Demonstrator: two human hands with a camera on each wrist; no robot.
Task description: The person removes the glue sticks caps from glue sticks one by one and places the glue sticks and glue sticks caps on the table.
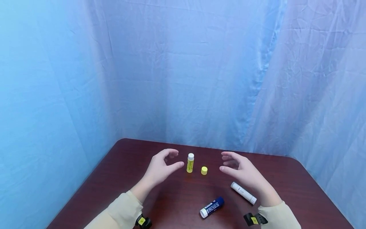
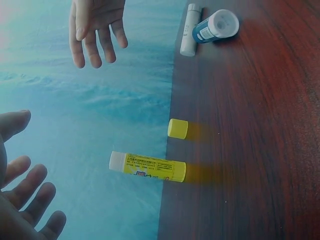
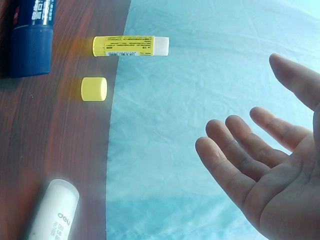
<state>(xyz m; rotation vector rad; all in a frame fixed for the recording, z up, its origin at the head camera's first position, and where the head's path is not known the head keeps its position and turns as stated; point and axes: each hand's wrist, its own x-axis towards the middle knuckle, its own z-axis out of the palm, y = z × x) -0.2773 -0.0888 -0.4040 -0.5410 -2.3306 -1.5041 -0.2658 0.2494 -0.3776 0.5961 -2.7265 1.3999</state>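
Note:
A yellow glue stick (image 1: pixel 190 163) stands upright on the table, its white top end exposed. Just right of it sits its small yellow cap (image 1: pixel 204 170). My left hand (image 1: pixel 161 167) hovers left of the glue stick, fingers relaxed and holding nothing; the thumb tip comes close to the stick in the head view. Over on the right, my right hand (image 1: pixel 241 168) is raised with loosely bent fingers and an empty palm, as the right wrist view of this hand (image 3: pixel 260 170) also shows. The cap lies between the two hands.
A blue glue stick (image 1: pixel 212 207) with a white end lies on its side near the front. A white glue stick (image 1: pixel 243 193) lies below my right hand. The dark red-brown table (image 1: pixel 177 197) is bordered by blue curtains (image 1: pixel 186 79) behind and at both sides.

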